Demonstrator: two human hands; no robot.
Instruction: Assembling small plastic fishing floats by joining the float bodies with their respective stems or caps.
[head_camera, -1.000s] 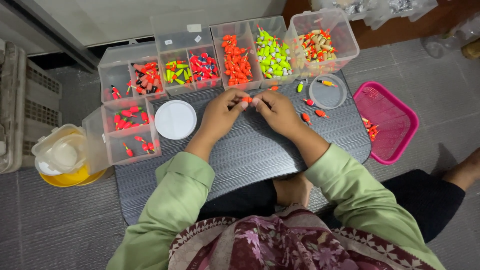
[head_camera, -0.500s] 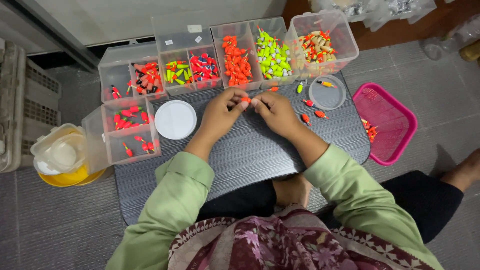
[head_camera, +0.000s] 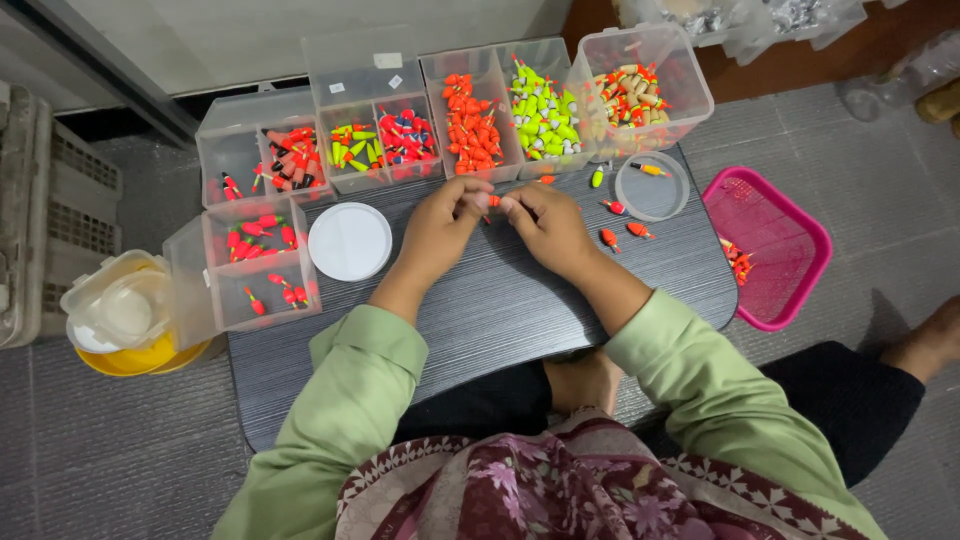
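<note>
Both hands meet above the table (head_camera: 480, 330): left hand (head_camera: 440, 225) and right hand (head_camera: 550, 225) pinch a small orange float (head_camera: 493, 201) between closed fingers. Assembly step in hand; seating the piece calls for fine alignment.

Back edge: clear bins (head_camera: 470, 120) wall it.
Left: white lid (head_camera: 350, 241), box (head_camera: 255, 265) crowd.
Near tabletop (head_camera: 500, 320): open.
Right: loose floats (head_camera: 620, 222).

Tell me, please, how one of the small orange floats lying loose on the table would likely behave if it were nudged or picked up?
The orange float looks tiny and tapered with a round body, so it would probably roll in a curve when nudged. It seems very light and easy to flick away. Its smooth, glossy look suggests the right hand would need a fingertip pinch.
</note>
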